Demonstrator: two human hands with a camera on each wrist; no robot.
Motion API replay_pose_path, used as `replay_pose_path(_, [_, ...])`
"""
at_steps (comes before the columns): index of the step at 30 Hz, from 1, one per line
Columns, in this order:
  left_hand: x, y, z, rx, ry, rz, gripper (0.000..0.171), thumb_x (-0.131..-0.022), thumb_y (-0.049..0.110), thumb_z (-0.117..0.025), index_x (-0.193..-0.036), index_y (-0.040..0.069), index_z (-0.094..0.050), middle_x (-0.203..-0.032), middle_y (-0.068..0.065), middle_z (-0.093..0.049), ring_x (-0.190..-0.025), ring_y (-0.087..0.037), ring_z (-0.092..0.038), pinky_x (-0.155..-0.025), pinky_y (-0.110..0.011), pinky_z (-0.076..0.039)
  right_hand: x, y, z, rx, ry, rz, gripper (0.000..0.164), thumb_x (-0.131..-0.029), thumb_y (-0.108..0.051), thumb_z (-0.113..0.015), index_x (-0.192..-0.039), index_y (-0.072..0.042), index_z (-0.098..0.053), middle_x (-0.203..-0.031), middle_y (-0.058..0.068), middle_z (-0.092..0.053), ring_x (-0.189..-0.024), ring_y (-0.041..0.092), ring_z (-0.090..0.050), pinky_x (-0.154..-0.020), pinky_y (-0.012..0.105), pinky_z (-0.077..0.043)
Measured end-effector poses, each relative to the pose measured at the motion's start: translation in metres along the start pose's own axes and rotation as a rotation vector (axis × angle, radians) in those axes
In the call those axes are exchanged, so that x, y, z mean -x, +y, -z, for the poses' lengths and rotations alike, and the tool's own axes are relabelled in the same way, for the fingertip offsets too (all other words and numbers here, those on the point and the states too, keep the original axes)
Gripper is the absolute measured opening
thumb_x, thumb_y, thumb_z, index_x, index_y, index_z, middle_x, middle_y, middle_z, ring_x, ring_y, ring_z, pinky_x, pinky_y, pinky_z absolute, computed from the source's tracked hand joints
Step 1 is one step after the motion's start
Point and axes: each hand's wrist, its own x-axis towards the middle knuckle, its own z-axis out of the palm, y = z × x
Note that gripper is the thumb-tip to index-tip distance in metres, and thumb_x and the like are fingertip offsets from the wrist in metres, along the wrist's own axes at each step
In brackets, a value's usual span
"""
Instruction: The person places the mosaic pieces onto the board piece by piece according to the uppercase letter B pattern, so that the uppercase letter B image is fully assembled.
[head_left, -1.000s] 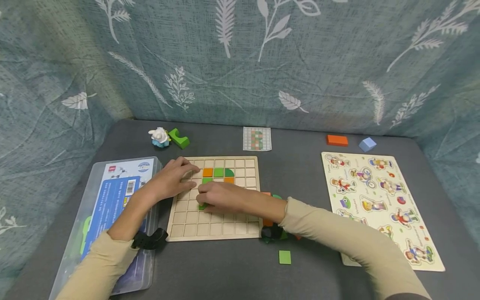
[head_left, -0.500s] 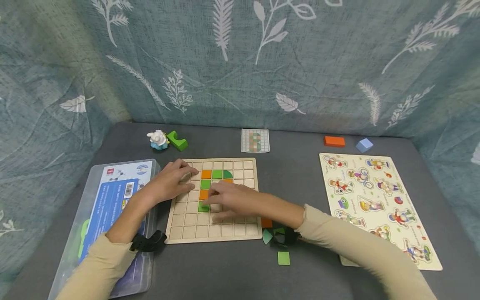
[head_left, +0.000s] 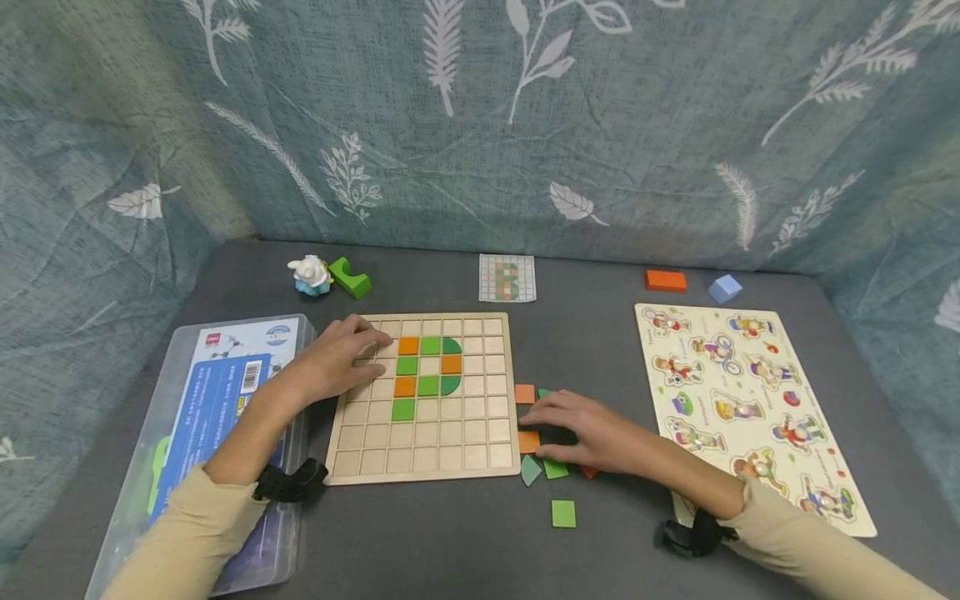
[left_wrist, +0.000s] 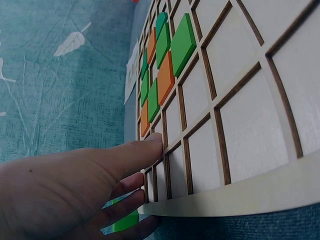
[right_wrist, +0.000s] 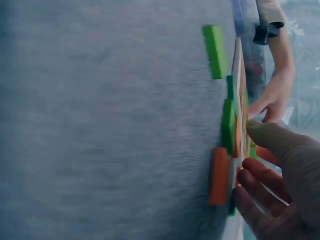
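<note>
A wooden grid board [head_left: 450, 433] bears several orange and green tiles, among them a lowest green square tile [head_left: 402, 410] and a dark green quarter-round tile [head_left: 451, 385]. My left hand [head_left: 337, 358] rests on the board's upper left edge; in the left wrist view its thumb [left_wrist: 135, 155] lies on the grid. Just right of the board, my right hand [head_left: 592, 429] reaches over loose tiles, fingers spread. Near its fingertips lie an orange tile [head_left: 528, 442] and a green tile [head_left: 556, 468]. No held tile shows in the right wrist view, where the hand [right_wrist: 300, 175] is partly blurred.
A gridded pattern card [head_left: 507, 278] lies behind the board. The clear plastic case [head_left: 288, 533] stands left, the picture puzzle [head_left: 712, 367] right. At the back are a small figurine [head_left: 311, 275], a green arch block [head_left: 350, 278], an orange block [head_left: 665, 281] and a blue cube [head_left: 724, 288].
My right hand has left the lowest green tile on the board and moved right to the loose tiles. My left hand stays at the board's edge.
</note>
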Motion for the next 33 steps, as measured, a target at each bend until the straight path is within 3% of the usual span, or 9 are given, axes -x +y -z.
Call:
replay_pose_path(11, [0.001, -0.001, 0.003, 0.004, 0.004, 0.004, 0.040, -0.094, 0.016, -0.062, -0.132, 0.005, -0.058, -0.126, -0.020, -0.046, -0.108, -0.035, -0.042, -0.087, -0.051, -0.040, 0.005, 0.019, -0.010, 0.092, 0.163, 0.255, 0.024, -0.085, -0.016, -0.075, -0.108, -0.015, -0.072, -0.112, 0.000, -0.065, -0.100, 0.010, -0.058, -0.082, 0.023, -0.050])
replay_pose_path(23, [-0.002, 0.001, 0.004, 0.005, -0.012, 0.025, 0.040, -0.095, 0.017, -0.062, -0.133, 0.007, -0.058, -0.127, -0.018, -0.045, -0.110, -0.033, -0.041, -0.089, -0.052, -0.040, 0.003, 0.022, -0.011, 0.167, 0.164, 0.325, 0.016, -0.083, -0.018, -0.076, -0.098, -0.017, -0.073, -0.106, -0.001, -0.066, -0.096, 0.009, -0.059, -0.081, 0.021, -0.050])
replay_pose_path(33, [-0.001, 0.001, 0.002, -0.003, -0.010, 0.014, 0.040, -0.094, 0.017, -0.062, -0.133, 0.006, -0.058, -0.129, -0.020, -0.045, -0.109, -0.034, -0.042, -0.087, -0.051, -0.040, 0.002, 0.017, -0.006, 0.198, 0.159, 0.326, 0.013, -0.082, -0.019, -0.077, -0.094, -0.016, -0.072, -0.098, -0.004, -0.066, -0.090, 0.007, -0.059, -0.078, 0.020, -0.050])
